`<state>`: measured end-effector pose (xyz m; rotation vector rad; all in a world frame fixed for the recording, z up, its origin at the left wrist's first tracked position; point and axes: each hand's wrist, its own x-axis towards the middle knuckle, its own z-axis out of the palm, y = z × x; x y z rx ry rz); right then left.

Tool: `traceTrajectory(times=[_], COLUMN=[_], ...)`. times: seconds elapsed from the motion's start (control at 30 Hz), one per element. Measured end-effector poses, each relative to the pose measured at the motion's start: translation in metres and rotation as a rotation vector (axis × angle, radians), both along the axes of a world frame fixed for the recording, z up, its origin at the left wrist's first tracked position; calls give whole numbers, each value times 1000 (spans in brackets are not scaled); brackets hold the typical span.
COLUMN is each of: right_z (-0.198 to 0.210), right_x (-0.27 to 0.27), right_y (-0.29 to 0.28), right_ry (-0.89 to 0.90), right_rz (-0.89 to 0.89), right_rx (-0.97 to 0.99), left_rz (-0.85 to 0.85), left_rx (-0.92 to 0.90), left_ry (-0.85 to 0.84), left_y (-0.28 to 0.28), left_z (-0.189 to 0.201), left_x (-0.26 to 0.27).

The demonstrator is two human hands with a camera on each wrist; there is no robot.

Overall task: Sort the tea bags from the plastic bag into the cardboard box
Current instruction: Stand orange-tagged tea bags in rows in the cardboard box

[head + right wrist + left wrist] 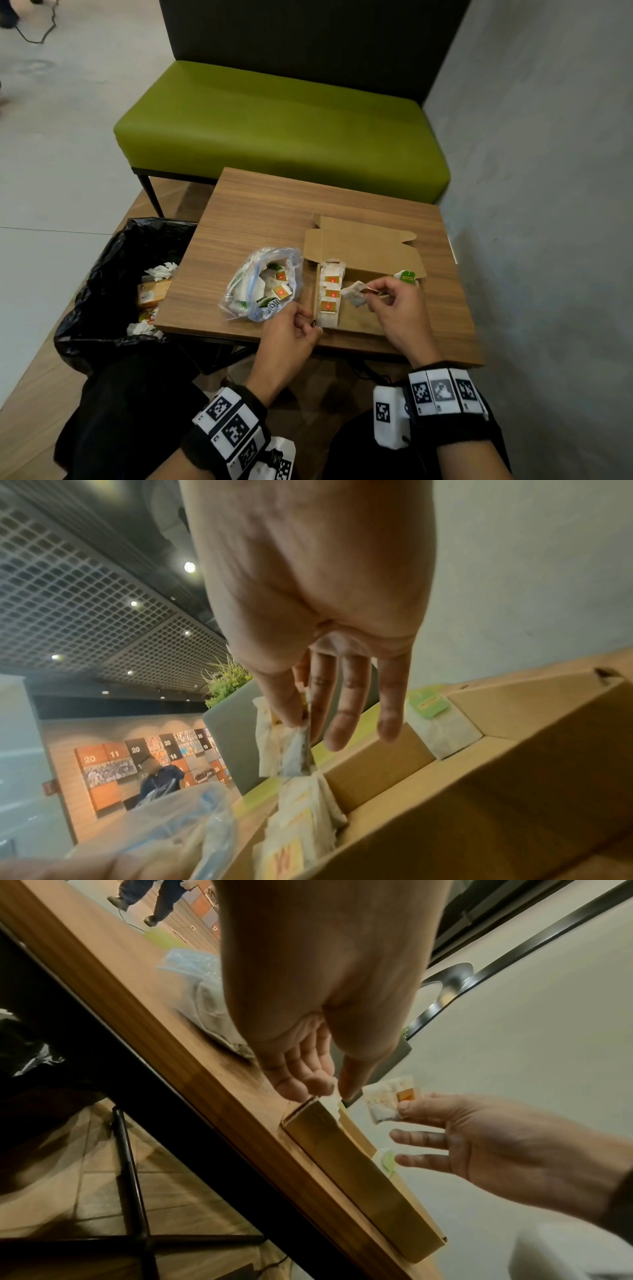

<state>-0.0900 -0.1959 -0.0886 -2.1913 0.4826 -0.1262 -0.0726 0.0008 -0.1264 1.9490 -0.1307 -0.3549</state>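
An open cardboard box [368,255] lies on the wooden table [253,219]. A row of orange-tagged tea bags [329,294] fills its left side, and a green-tagged tea bag [406,275] stands in its far right corner. Left of the box lies a clear plastic bag [263,284] with several tea bags inside. My left hand [308,325] pinches the box's near-left corner [308,1110] between thumb and curled fingers. Above the box, my right hand [371,291] pinches an orange-tagged tea bag [356,293] by thumb and forefinger, with the other fingers spread.
A black-lined waste bin [113,284] with wrappers stands left of the table. A green bench [281,126] is behind it and a grey wall [548,171] runs along the right. The box's lid flap [363,229] lies open towards the back.
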Motion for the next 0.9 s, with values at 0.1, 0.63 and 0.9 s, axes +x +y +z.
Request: traceTrajectory(times=[0.1,0.63,0.9], right_z=[-2,-18,-23], right_x=[9,31,30], right_y=[2,17,26], right_ry=[112,361,353], right_rz=[141,401,345], right_rx=[-44,-257,-362], left_rz=[29,48,26], left_rx=[26,112,149], left_ry=[-39,-9,-16], left_y=[0,-12,-13], left_z=[-2,-13,-14], left_x=[0,6,7])
